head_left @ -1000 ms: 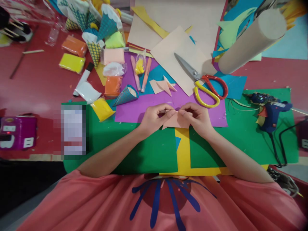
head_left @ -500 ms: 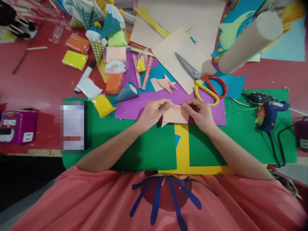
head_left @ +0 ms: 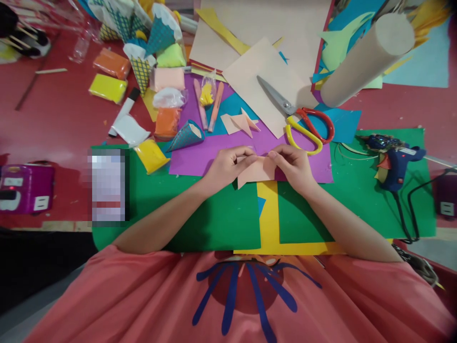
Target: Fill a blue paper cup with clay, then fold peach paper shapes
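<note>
Just beyond the right hand (head_left: 295, 166) lie scissors (head_left: 292, 110); below it, a green sheet (head_left: 297, 219) leaves some room, edged by yellow paper (head_left: 268, 219). Pinched closed, it and the left hand (head_left: 224, 166) grip peach paper (head_left: 256, 171) between them, seemingly folded.

Peach paper (head_left: 257, 171) partly hidden, screen (head_left: 108, 186) pixelated

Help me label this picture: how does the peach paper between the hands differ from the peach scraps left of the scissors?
The held paper is pinched by the left hand and right hand; the scraps lie on the purple sheet and blue sheet. The held paper shows mainly one broad face; the scraps show several sharp points. Both are peach-coloured.
</note>
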